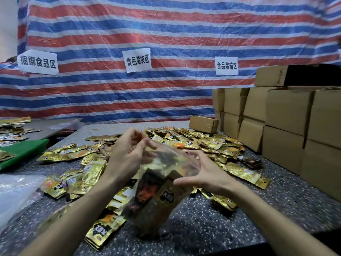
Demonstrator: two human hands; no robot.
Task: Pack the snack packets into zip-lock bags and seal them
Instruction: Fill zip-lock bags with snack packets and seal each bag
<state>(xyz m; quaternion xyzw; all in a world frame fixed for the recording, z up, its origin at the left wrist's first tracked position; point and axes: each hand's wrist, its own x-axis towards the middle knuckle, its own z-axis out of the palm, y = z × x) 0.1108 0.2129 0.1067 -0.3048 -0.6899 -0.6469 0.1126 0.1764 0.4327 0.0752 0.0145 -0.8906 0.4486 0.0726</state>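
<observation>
Okay, speckled grey stone counter (212,228) fills the lower view, littered with loose gold foil snack packets (212,143) in a broad heap from centre to right, with more near the front edge. Clear plastic zip-lock bag (156,200) is held up just above the counter at centre, tilted, with dark brown and gold packets inside. Both hands are on it: left hand (129,156) has its fingers curled, pinching the bag's top edge at the mouth; right hand (206,174) grasps the bag's right side, thumb low and fingers curved round. The mouth is blurred, so I cannot tell whether the zip is closed.

Crumpled heap of clear plastic (16,191) lies at lower left. Flat green board (24,150) lies at left. A second grey counter (60,128) behind it carries more packets. Stacked brown cardboard boxes (287,111) stand along the right edge, and one small brown box (203,123) lies beside them.

Back wall is a red, blue and white striped tarpaulin (166,24) with three white paper signs in black Chinese characters, at left (37,62), middle (138,60) and right (226,65).
</observation>
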